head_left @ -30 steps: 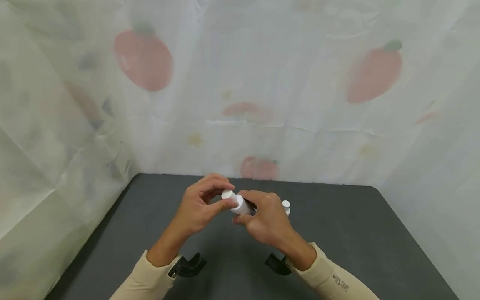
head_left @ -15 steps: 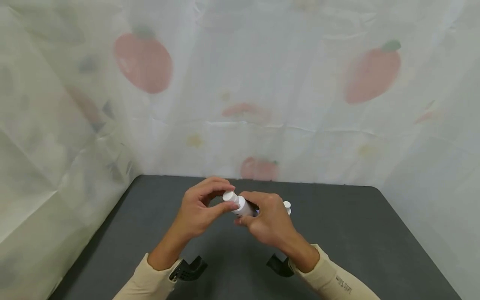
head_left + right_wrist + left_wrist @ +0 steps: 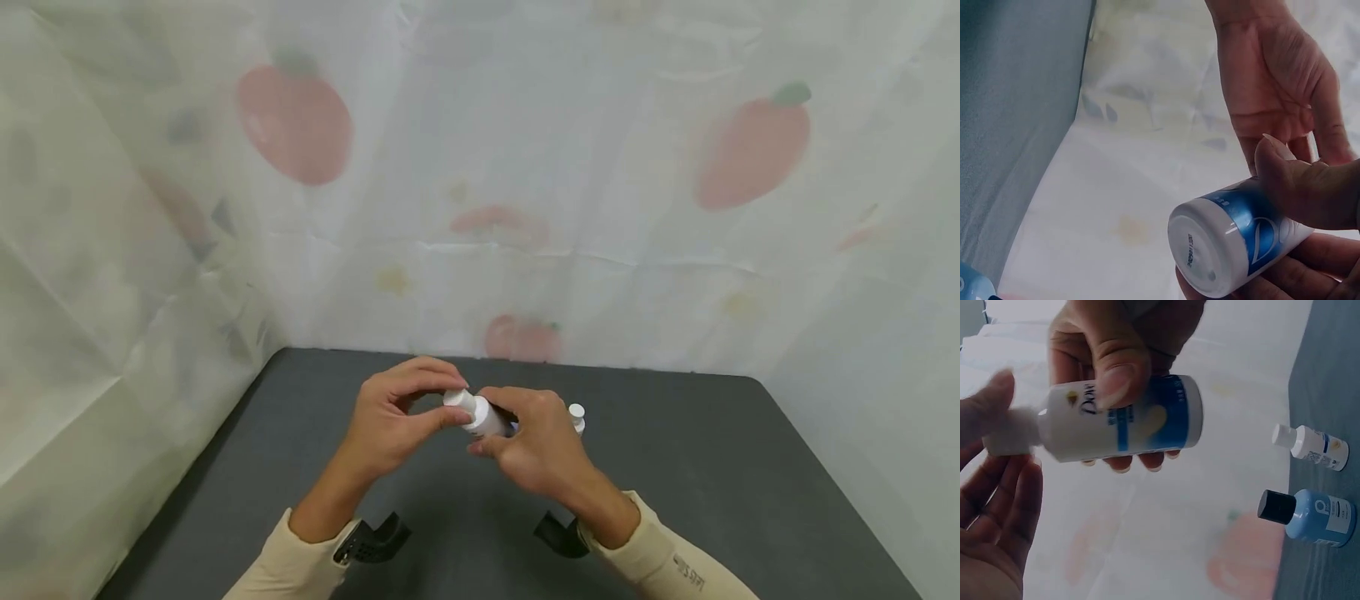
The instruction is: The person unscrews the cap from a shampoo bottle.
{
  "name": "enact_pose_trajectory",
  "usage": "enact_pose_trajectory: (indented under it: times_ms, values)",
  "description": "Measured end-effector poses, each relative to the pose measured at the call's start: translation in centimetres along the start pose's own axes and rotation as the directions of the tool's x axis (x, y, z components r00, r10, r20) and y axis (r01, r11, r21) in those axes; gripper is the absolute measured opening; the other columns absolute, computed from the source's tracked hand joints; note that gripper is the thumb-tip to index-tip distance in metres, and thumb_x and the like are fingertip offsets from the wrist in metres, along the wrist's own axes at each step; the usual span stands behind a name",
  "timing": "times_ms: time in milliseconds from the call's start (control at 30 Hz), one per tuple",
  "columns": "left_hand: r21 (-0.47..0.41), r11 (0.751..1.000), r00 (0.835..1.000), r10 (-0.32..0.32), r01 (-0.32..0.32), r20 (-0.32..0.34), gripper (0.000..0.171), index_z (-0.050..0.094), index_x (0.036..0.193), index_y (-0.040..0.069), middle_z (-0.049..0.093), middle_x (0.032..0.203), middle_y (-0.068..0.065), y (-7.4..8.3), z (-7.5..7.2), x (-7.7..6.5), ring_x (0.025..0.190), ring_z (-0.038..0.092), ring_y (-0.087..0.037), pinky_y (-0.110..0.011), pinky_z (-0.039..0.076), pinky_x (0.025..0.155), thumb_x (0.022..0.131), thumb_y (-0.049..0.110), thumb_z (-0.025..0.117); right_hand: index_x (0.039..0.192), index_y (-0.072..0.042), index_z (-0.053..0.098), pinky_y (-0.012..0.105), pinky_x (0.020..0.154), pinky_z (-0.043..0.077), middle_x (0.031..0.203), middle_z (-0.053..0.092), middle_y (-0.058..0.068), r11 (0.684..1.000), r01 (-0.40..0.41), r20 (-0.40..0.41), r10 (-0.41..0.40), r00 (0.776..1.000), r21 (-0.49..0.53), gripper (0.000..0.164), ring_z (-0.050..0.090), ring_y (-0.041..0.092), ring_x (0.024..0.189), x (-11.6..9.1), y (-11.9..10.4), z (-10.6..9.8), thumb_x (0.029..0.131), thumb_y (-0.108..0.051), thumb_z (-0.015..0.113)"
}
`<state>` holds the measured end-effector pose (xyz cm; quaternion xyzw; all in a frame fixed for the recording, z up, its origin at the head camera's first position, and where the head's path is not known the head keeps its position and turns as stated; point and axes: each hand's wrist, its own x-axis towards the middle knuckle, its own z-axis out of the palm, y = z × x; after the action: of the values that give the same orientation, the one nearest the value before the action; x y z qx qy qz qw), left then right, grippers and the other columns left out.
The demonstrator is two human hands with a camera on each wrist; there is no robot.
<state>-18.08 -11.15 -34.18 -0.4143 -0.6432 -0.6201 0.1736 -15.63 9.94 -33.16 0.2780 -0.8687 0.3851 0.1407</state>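
Note:
A white and blue Dove-labelled bottle (image 3: 1141, 425) is held tilted above the table, its cap end toward the left. My right hand (image 3: 536, 442) grips the bottle's body, thumb across the label in the left wrist view. With thumb and fingers, my left hand (image 3: 393, 421) pinches the white cap (image 3: 459, 401). The cap looks blurred in the left wrist view, and whether it is loose from the neck I cannot tell. The bottle's base, with a printed code, faces the camera in the right wrist view.
On the dark table (image 3: 697, 483) stand a smaller-looking white bottle (image 3: 1319, 448) with a white cap and a blue bottle (image 3: 1319, 515) with a black cap. Behind my right hand, a white cap (image 3: 577, 411) shows. A fruit-patterned curtain (image 3: 525, 167) surrounds the table.
The fingers of my left hand have shifted slightly around the cap, and the cap sits a little lower in view. My right hand keeps its grip on the bottle, almost still.

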Motion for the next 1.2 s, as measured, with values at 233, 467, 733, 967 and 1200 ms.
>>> enact_pose_trajectory:
  times_ms: [233,467,733,967,1200]
  values:
    - [-0.172,0.979,0.987,0.124,-0.104,0.106,0.033,0.066,0.127,-0.014,0.064,0.146,-0.007,-0.23,-0.20,-0.10,0.139,0.060,-0.021,-0.030,0.054,0.109,0.095,-0.019,0.060,0.113,-0.017,0.078,0.025,0.075,0.058,0.103,0.079,-0.004,1.000,-0.013,-0.012,0.014,1.000,0.020,0.041,0.071,0.009,0.086,0.03,0.07,-0.09,0.075,-0.012,0.093]
    - [-0.058,0.995,0.995,0.081,-0.078,0.054,0.027,0.073,0.113,-0.009,0.072,0.121,-0.001,0.00,-0.08,0.02,0.110,0.070,-0.013,-0.025,0.062,0.090,0.087,-0.017,0.072,0.115,-0.015,0.077,0.026,0.078,0.060,0.107,0.078,-0.002,0.999,0.016,0.027,-0.018,0.999,0.052,0.039,0.072,0.010,0.089,-0.16,0.08,-0.11,0.078,-0.010,0.091]
    - [-0.172,0.981,0.990,0.110,-0.093,0.092,0.028,0.068,0.124,-0.013,0.066,0.139,-0.007,-0.11,0.03,-0.12,0.130,0.065,-0.020,-0.030,0.058,0.103,0.097,-0.017,0.059,0.114,-0.015,0.077,0.027,0.079,0.061,0.106,0.079,-0.001,0.996,0.023,0.015,-0.024,1.000,0.082,0.040,0.074,0.011,0.091,-0.18,0.23,-0.08,0.077,-0.011,0.092]
    - [-0.118,0.992,0.997,0.058,-0.051,0.054,0.036,0.069,0.121,-0.013,0.073,0.126,0.000,-0.10,0.01,-0.51,0.114,0.072,-0.014,-0.028,0.062,0.095,0.087,-0.020,0.070,0.113,-0.019,0.078,0.028,0.081,0.061,0.107,0.079,-0.003,0.995,-0.016,0.043,0.012,0.999,0.103,0.039,0.074,0.012,0.093,-0.43,0.46,-0.16,0.077,-0.010,0.092]
    - [-0.181,0.981,0.994,0.080,-0.066,0.071,0.031,0.066,0.123,-0.016,0.067,0.132,-0.007,-0.42,0.24,-0.69,0.121,0.068,-0.017,-0.029,0.059,0.101,0.092,-0.019,0.065,0.112,-0.018,0.078,0.027,0.079,0.061,0.105,0.079,-0.003,0.994,-0.013,0.039,0.009,0.999,0.112,0.038,0.073,0.010,0.090,-0.39,0.56,0.03,0.078,-0.011,0.092]
